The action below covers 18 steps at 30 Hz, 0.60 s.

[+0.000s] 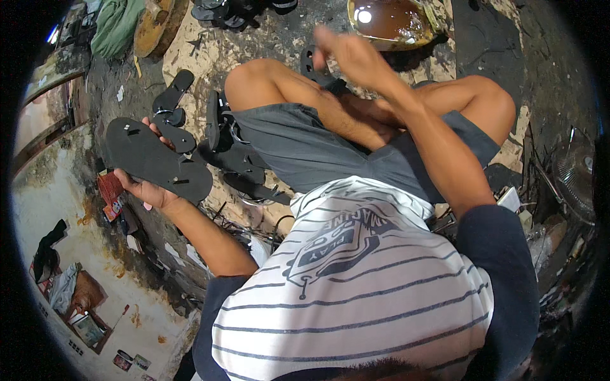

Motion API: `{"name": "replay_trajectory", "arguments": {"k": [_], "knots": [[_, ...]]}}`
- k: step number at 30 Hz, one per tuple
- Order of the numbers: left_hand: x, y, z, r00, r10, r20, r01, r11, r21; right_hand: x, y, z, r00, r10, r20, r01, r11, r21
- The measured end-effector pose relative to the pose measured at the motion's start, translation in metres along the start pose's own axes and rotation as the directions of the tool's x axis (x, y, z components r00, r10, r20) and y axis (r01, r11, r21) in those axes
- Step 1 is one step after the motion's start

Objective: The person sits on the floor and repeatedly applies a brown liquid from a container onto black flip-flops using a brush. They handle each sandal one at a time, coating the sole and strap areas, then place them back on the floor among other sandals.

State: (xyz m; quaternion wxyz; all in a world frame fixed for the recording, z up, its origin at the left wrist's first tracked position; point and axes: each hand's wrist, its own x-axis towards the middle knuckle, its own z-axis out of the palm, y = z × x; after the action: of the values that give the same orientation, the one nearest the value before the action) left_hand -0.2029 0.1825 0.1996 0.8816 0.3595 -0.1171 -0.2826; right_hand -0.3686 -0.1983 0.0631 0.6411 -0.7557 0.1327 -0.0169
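Note:
My left hand (152, 192) is closed around the edges of a black flip-flop (155, 155), raised at the left with one broad flat face showing. Small pale marks sit on that face near both ends; no straps show on it. Up by the far side of my crossed legs, my right hand (349, 56) is lifted and smeared by motion, so I cannot make out whether its fingers hold anything. A dark sandal (314, 66) lies just below it on the floor. Between the raised flip-flop and my knee lie several more black flip-flops (240, 164), some overlapping.
A basin of brown liquid (391, 22) stands at the far right of centre. Black footwear (222, 11), a green cloth (117, 28) and a wooden block (152, 38) lie along the far side. A fan (575, 168) stands at right; a stained wall (63, 216) borders the left.

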Motion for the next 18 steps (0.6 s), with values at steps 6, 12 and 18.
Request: {"name": "replay_trajectory", "arguments": {"k": [6,12,18], "knots": [[-0.004,0.011,0.009,0.999,0.005,-0.034,-0.004,0.999,0.045,0.13,-0.01,0.109,0.824,-0.417,-0.384,0.381,0.909,-0.171],[-0.011,0.017,-0.003,0.998,0.014,-0.067,-0.014,1.0,0.003,0.045,0.012,0.119,0.922,-0.386,-0.002,0.36,0.862,-0.358],[-0.004,0.003,-0.005,0.997,0.005,-0.078,-0.006,1.0,-0.016,-0.056,0.014,0.078,0.935,-0.3,0.188,0.351,0.855,-0.383]]}}
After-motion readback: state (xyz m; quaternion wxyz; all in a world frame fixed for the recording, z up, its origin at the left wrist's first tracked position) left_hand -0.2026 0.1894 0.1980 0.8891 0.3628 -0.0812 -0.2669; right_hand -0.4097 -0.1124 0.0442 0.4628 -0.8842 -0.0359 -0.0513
